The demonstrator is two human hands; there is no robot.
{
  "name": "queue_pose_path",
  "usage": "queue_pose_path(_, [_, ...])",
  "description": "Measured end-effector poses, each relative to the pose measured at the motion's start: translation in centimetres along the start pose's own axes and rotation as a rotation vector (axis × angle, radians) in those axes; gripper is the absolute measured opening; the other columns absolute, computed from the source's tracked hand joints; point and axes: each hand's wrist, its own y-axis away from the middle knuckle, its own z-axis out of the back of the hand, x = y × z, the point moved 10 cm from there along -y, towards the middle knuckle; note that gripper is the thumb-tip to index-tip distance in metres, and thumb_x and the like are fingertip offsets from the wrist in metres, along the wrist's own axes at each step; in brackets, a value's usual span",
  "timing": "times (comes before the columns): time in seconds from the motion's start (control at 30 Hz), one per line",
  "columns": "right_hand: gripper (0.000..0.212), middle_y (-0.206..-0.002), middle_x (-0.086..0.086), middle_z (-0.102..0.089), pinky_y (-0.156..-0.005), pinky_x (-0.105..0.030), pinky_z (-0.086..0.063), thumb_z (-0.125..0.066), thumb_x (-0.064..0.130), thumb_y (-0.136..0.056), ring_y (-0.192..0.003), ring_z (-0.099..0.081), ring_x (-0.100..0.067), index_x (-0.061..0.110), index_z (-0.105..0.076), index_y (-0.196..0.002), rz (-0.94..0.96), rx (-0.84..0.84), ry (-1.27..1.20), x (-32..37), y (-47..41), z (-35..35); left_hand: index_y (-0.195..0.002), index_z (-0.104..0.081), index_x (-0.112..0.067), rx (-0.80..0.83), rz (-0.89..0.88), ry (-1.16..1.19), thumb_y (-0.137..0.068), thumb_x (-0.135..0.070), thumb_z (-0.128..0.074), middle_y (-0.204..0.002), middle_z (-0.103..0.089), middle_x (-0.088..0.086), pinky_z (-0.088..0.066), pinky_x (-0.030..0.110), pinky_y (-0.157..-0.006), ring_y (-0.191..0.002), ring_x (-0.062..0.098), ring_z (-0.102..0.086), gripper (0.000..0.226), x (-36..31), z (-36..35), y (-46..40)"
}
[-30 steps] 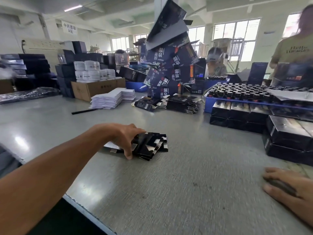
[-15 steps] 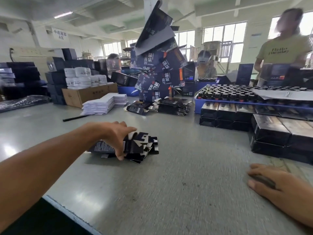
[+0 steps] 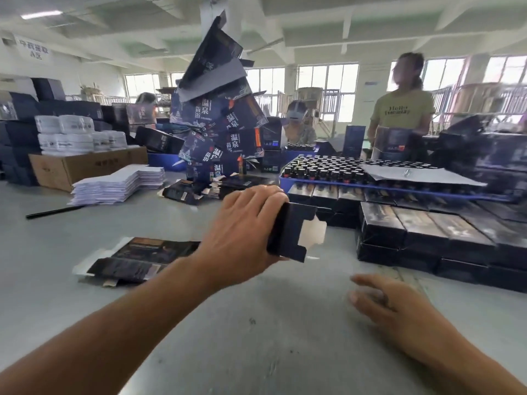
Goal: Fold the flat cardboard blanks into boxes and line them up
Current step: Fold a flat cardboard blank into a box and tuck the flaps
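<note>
The right hand point(image 3: 396, 306), low at the frame's right, hovered just over the table point(image 3: 256, 337), fingers loose and holding nothing. At centre, the left hand point(image 3: 245, 232) gripped one blank point(image 3: 293, 235) lifted off the stack of blanks point(image 3: 137, 259) at its left. Best to bring the right hand in and square the sleeve before tucking flaps. Finished boxes point(image 3: 422, 232) sat lined up at right.

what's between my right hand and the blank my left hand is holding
Nothing: in the head view only bare grey table separates the right hand from the blank.
</note>
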Motion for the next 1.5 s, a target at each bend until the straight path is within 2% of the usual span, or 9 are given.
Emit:
queue_pose_path(0.13, [0.037,-0.096,0.029,-0.069,-0.069,-0.004,-0.046,-0.059,0.063,-0.081,-0.091,-0.063,0.012,0.036,-0.067,-0.106,-0.014,-0.244,-0.311,1.3,0.8,3.4,-0.131,-0.049,-0.015,-0.070,0.009,0.099,-0.073,-0.051,-0.081,-0.133,-0.056,0.004,-0.041,0.038,-0.105,-0.123,0.025,-0.052,0.075,-4.0,-2.7,-0.6])
queue_pose_path(0.33, [0.010,-0.096,0.024,-0.072,-0.071,-0.007,-0.051,-0.070,0.042,-0.087,-0.090,-0.069,0.004,0.041,-0.060,-0.087,0.055,-0.360,-0.462,2.6,1.5,5.2,-0.128,-0.048,-0.015,-0.064,0.080,0.120,-0.072,-0.060,-0.069,-0.123,-0.058,0.004,-0.050,0.040,-0.092,-0.111,0.025,-0.055,0.075,-4.4,-5.6,0.0])
queue_pose_path(0.53, [0.014,-0.103,0.039,-0.063,-0.076,-0.006,-0.051,-0.061,0.043,-0.090,-0.097,-0.063,0.012,0.049,-0.063,-0.102,0.086,-0.321,-0.328,3.7,1.7,3.9,-0.131,-0.048,-0.013,-0.078,0.014,0.124,-0.071,-0.062,-0.073,-0.131,-0.056,0.006,-0.047,0.043,-0.092,-0.116,0.026,-0.055,0.082,-4.7,-6.0,0.4])
queue_pose_path(0.63, [0.016,-0.101,0.027,-0.069,-0.078,-0.014,-0.055,-0.060,0.038,-0.094,-0.094,-0.067,0.003,0.043,-0.068,-0.107,0.078,-0.328,-0.384,3.5,1.7,4.2,-0.135,-0.047,-0.012,-0.074,-0.015,0.124,-0.073,-0.074,-0.066,-0.133,-0.057,0.006,-0.042,0.041,-0.095,-0.118,0.025,-0.053,0.090,-5.4,-6.0,0.5])
queue_pose_path(0.73, [0.014,-0.093,0.016,-0.074,-0.067,-0.014,-0.055,-0.063,0.027,-0.096,-0.086,-0.071,-0.003,0.038,-0.071,-0.099,0.054,-0.295,-0.548,3.1,1.6,4.4,-0.141,-0.042,-0.012,-0.056,-0.041,0.127,-0.073,-0.085,-0.048,-0.133,-0.057,0.005,-0.035,0.036,-0.097,-0.118,0.022,-0.050,0.101,-6.0,-5.8,0.6])
queue_pose_path(0.9, [0.014,-0.090,0.013,-0.075,-0.065,-0.023,-0.059,-0.065,0.024,-0.095,-0.081,-0.072,-0.009,0.035,-0.072,-0.101,0.052,-0.296,-0.513,3.2,1.8,4.4,-0.150,-0.033,-0.009,-0.088,-0.098,0.172,-0.073,-0.089,-0.042,-0.132,-0.058,0.005,-0.033,0.034,-0.096,-0.114,0.019,-0.049,0.112,-6.8,-4.7,0.8])
queue_pose_path(1.07, [0.035,-0.099,0.014,-0.074,-0.068,-0.025,-0.060,-0.061,0.025,-0.098,-0.085,-0.073,-0.006,0.046,-0.063,-0.126,0.069,-0.266,-0.408,3.4,1.8,3.9,-0.154,-0.027,-0.025,-0.131,-0.139,0.214,-0.083,-0.081,-0.045,-0.141,-0.049,0.005,-0.040,0.041,-0.097,-0.119,0.023,-0.051,0.092,-7.1,-4.3,1.2])
queue_pose_path(1.3, [0.049,-0.101,0.015,-0.073,-0.071,-0.031,-0.062,-0.058,0.018,-0.101,-0.085,-0.072,-0.008,0.054,-0.052,-0.134,0.079,-0.260,-0.337,3.0,1.5,3.8,-0.145,-0.041,-0.036,-0.152,-0.171,0.231,-0.089,-0.063,-0.052,-0.141,-0.047,0.012,-0.048,0.057,-0.098,-0.126,0.031,-0.046,0.063,-7.9,-4.3,1.3])
queue_pose_path(1.5, [0.054,-0.099,0.018,-0.071,-0.073,-0.017,-0.056,-0.059,0.021,-0.100,-0.086,-0.070,-0.003,0.057,-0.045,-0.138,0.133,-0.272,-0.302,3.8,1.9,4.0,-0.139,-0.047,-0.034,-0.166,-0.156,0.341,-0.089,-0.059,-0.054,-0.139,-0.046,0.009,-0.052,0.058,-0.093,-0.126,0.026,-0.043,0.057,-7.7,-3.9,1.5])
